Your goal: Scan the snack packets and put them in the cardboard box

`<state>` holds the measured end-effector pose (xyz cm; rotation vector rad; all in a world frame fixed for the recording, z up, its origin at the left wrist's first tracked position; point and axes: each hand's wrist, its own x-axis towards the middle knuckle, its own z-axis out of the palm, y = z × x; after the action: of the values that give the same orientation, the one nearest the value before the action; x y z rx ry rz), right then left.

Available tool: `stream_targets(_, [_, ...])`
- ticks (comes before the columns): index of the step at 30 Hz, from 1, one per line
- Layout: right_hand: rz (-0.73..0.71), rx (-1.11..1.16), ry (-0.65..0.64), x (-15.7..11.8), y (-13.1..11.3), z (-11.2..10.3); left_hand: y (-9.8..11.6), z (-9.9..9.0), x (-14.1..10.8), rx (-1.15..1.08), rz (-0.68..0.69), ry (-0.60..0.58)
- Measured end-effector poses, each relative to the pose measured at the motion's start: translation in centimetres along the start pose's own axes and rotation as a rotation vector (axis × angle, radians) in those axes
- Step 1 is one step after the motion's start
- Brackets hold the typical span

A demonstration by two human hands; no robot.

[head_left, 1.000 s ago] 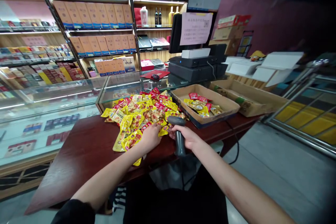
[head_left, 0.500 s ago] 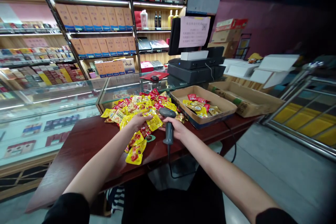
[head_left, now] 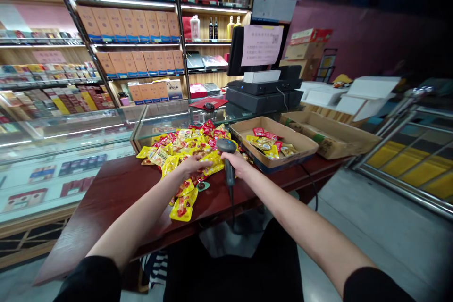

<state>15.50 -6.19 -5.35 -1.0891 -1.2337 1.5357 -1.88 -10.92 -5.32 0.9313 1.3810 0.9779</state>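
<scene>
A heap of red, yellow and gold snack packets (head_left: pixel 184 139) lies on the dark red table (head_left: pixel 120 184). My left hand (head_left: pixel 193 165) is over the near part of the heap, its fingers apart and pointing right at a yellow packet (head_left: pixel 215 163); no packet is held between them. My right hand (head_left: pixel 236 163) is wrapped round the grip of a dark grey handheld scanner (head_left: pixel 227 145), whose head is over the right side of the heap. The scanner's cable hangs below the table edge. Several packets lie near the front, below my left hand.
Right of the heap, a cardboard tray (head_left: pixel 297 163) holds more packets, with another carton (head_left: pixel 339 146) beside it. Behind stand a monitor (head_left: pixel 237 52) and a black cash drawer (head_left: pixel 262 99). A glass display counter (head_left: pixel 71 141) is at the left, a metal railing (head_left: pixel 406 184) at the right.
My left hand has let go of the yellow packet it held up, which now lies on the heap. The scanner has tilted and risen slightly in my right hand.
</scene>
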Motion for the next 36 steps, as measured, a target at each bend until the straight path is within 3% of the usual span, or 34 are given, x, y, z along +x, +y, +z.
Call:
stream_targets(5, [-0.218, -0.298, -0.191, 0.7, -1.1, 0.3, 1.2, -0.3, 0.4, 0.349, 0.173, -0.024])
stream_targets(8, [-0.24, -0.337, -0.191, 0.6, -1.5, 0.5, 2.1, -0.6, 1.1, 0.43, 0.14, -0.017])
stream_targets(12, [-0.183, -0.306, -0.089, 0.1, -1.5, 0.4, 3.0, -1.5, 2.2, 0.241, 0.019, 0.023])
stream_targets(15, [-0.174, -0.231, -0.024, -1.1, -1.7, 0.6, 3.5, -2.3, 3.1, 0.034, 0.002, 0.081])
stream_targets(19, [-0.09, -0.008, -0.071, -3.7, -1.9, 1.6, 4.4, -3.0, 3.9, -0.139, 0.0, 0.161])
stream_targets(24, [0.071, 0.049, -0.173, -6.7, -0.8, 2.9, 5.3, -3.1, 4.0, -0.152, 0.014, 0.183])
stream_targets(30, [0.064, -0.086, -0.17, -8.5, 1.0, 3.7, 6.0, -2.6, 4.0, -0.146, 0.027, 0.243])
stream_targets(36, [0.055, -0.142, -0.165, -9.0, 0.7, 4.0, 6.2, -2.6, 4.1, -0.127, 0.046, 0.208])
